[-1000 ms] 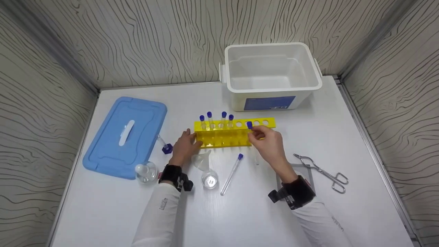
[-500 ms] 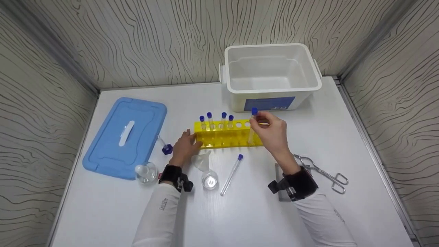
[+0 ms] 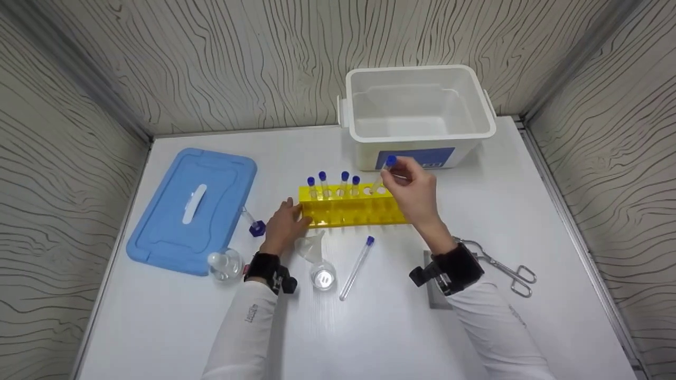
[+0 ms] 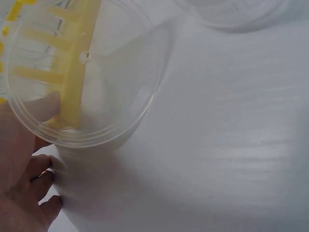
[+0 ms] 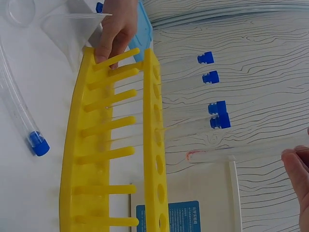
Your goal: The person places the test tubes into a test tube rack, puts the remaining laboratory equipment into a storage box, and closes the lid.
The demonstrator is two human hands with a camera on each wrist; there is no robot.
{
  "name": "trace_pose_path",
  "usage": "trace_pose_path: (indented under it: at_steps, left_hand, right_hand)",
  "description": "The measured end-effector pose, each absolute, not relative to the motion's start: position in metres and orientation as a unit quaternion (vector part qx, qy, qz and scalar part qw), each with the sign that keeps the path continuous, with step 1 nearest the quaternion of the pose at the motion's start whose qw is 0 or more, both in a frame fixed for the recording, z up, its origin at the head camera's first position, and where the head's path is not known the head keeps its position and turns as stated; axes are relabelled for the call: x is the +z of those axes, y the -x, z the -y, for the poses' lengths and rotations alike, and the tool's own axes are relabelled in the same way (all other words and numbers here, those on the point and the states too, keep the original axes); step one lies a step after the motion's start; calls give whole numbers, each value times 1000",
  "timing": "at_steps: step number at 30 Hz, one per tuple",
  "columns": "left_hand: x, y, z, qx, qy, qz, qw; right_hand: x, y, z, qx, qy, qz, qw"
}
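Observation:
My right hand (image 3: pixel 414 192) pinches a blue-capped test tube (image 3: pixel 377 182) close to its cap, tilted above the yellow test tube rack (image 3: pixel 354 212). In the right wrist view, the held tube's rounded, reddish-tinted end (image 5: pixel 190 157) points at the rack's upper bar, short of the holes. Several capped tubes (image 5: pixel 188 84) stand in the rack's left holes. At the left end, my left hand (image 3: pixel 285 224) grips the rack, thumb on its base. A clear funnel (image 4: pixel 120 96) covers part of that thumb in the left wrist view.
In front of the rack lie a loose capped test tube (image 3: pixel 357 268) and a small clear beaker (image 3: pixel 323 276). A blue lid (image 3: pixel 169 221), a glass bottle (image 3: pixel 226 265) and a cylinder with a hexagonal base (image 3: pixel 257 228) are left. Metal tongs (image 3: pixel 496 264) and a white bin (image 3: pixel 364 153) are right.
My right hand has lifted the test tube from in front of the rack up and back, tilting its lower end toward the holes. The left hand stays on the rack.

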State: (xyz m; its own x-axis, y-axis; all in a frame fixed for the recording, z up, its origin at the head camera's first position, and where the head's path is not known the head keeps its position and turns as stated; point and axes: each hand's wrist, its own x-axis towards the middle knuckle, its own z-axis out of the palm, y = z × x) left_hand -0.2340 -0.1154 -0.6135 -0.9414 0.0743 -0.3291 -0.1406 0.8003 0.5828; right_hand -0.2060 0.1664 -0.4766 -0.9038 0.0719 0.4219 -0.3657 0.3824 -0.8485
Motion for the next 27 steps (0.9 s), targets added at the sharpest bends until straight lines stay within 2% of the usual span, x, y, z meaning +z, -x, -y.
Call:
trace_pose_path:
  at_steps: [27]
  left_hand:
    - [-612, 234, 114, 309, 18, -936, 168]
  right_hand:
    - [-521, 226, -163, 494, -44, 861, 116]
